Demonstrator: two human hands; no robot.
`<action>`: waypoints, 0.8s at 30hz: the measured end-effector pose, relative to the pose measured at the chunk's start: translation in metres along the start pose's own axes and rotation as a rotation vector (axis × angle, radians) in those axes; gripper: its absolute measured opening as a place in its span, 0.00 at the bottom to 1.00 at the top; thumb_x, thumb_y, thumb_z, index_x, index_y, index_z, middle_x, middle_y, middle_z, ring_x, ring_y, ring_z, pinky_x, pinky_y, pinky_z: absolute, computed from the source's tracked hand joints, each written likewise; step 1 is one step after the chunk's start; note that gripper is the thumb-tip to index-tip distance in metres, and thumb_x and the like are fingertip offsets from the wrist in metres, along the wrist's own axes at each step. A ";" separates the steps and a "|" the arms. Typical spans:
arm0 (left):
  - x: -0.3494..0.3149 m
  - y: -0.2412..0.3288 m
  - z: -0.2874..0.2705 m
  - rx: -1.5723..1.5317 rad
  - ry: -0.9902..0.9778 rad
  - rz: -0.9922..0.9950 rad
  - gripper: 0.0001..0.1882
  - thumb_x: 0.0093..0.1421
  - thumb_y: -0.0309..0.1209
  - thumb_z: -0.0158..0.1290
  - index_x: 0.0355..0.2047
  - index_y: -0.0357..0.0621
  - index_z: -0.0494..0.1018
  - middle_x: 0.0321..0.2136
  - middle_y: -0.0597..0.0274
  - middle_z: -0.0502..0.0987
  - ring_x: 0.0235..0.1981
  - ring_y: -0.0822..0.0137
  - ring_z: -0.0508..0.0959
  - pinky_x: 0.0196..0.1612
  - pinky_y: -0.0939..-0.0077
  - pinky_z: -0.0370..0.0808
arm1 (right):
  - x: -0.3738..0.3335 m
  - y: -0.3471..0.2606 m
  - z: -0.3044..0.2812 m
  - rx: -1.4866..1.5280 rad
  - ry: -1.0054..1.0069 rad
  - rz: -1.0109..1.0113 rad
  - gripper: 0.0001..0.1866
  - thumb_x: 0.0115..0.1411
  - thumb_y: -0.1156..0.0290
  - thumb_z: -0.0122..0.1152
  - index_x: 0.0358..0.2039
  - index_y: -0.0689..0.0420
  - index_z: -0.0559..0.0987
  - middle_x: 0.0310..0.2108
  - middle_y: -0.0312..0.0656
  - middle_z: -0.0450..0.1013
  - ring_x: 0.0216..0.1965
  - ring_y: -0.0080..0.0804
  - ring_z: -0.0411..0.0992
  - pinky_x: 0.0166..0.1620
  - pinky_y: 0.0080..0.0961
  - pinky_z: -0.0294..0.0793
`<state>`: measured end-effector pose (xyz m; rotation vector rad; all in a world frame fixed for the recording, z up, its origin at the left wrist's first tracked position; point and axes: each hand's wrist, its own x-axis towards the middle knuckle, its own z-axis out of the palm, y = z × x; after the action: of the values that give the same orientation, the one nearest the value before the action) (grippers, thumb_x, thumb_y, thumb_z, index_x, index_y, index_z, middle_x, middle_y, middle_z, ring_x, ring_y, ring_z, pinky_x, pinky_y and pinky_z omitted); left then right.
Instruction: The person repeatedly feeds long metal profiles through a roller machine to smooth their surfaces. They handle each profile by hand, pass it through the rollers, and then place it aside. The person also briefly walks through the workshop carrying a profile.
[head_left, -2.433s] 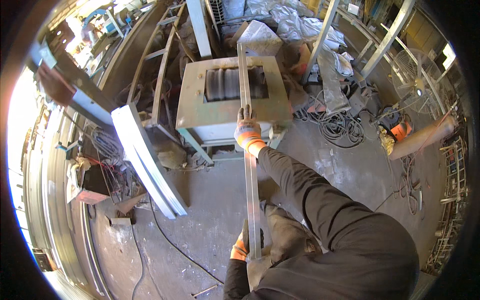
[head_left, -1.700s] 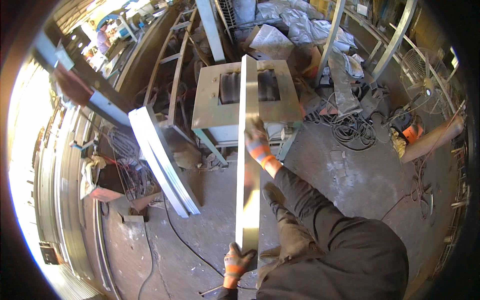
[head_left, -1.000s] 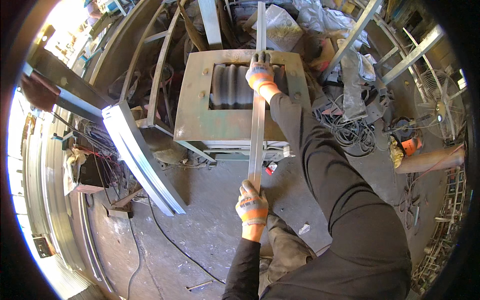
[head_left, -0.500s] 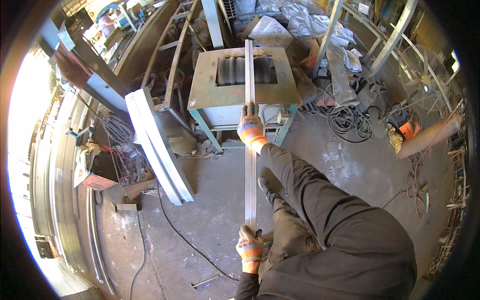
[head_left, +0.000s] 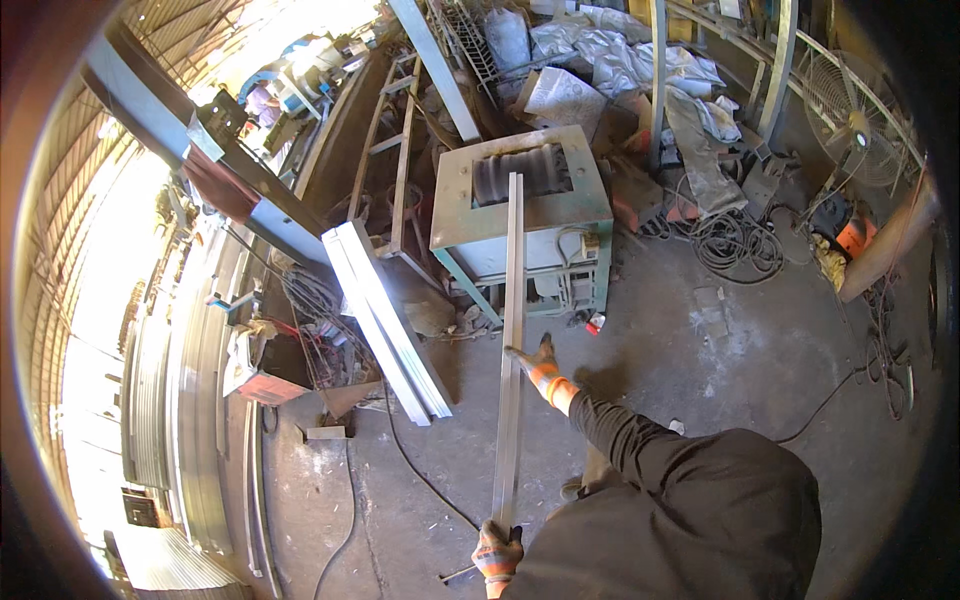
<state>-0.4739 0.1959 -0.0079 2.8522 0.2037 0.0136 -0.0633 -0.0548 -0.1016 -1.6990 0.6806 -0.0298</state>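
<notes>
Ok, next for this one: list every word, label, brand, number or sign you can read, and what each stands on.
No text can be read in this picture.
Left glove: dark marks on the back, too small to make out.
White package behind the machine: faint greyish marks, too blurred to read.
Fan: pale spot at the hub, too small to tell whether it bears lettering.

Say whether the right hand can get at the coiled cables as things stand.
Probably not without a step: the right hand is at the metal bar, and the coiled cables lie on the floor farther ahead and to the right.
</notes>
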 end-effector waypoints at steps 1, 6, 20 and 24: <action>-0.001 -0.006 -0.004 -0.027 -0.054 -0.023 0.34 0.55 0.51 0.78 0.50 0.45 0.75 0.32 0.53 0.86 0.30 0.42 0.88 0.32 0.46 0.83 | -0.004 0.009 0.012 0.142 -0.154 0.233 0.62 0.64 0.44 0.81 0.86 0.55 0.54 0.81 0.63 0.58 0.80 0.56 0.59 0.80 0.56 0.62; -0.010 -0.015 -0.036 -0.092 -0.057 -0.078 0.30 0.54 0.52 0.79 0.44 0.47 0.77 0.26 0.57 0.84 0.27 0.46 0.87 0.30 0.50 0.82 | -0.034 -0.013 0.038 0.856 -0.363 0.228 0.61 0.65 0.44 0.81 0.82 0.64 0.56 0.77 0.56 0.66 0.72 0.49 0.71 0.74 0.54 0.73; 0.246 0.145 0.006 -1.310 -0.655 -0.299 0.23 0.70 0.28 0.70 0.61 0.31 0.81 0.53 0.57 0.88 0.52 0.68 0.86 0.58 0.69 0.83 | 0.217 -0.181 -0.018 -1.047 0.048 -0.720 0.46 0.68 0.52 0.63 0.80 0.65 0.65 0.84 0.58 0.55 0.84 0.59 0.52 0.85 0.58 0.44; 0.400 0.217 0.055 -1.423 -0.696 -0.292 0.24 0.70 0.29 0.71 0.62 0.31 0.81 0.54 0.57 0.88 0.53 0.68 0.85 0.59 0.69 0.82 | 0.397 -0.204 0.010 -1.051 0.175 -0.833 0.39 0.72 0.48 0.63 0.73 0.63 0.75 0.75 0.57 0.71 0.77 0.57 0.65 0.80 0.56 0.57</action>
<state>-0.0461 0.0309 -0.0049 1.2826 0.2869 -0.6079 0.3542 -0.2073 -0.0544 -2.9243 0.0057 -0.4794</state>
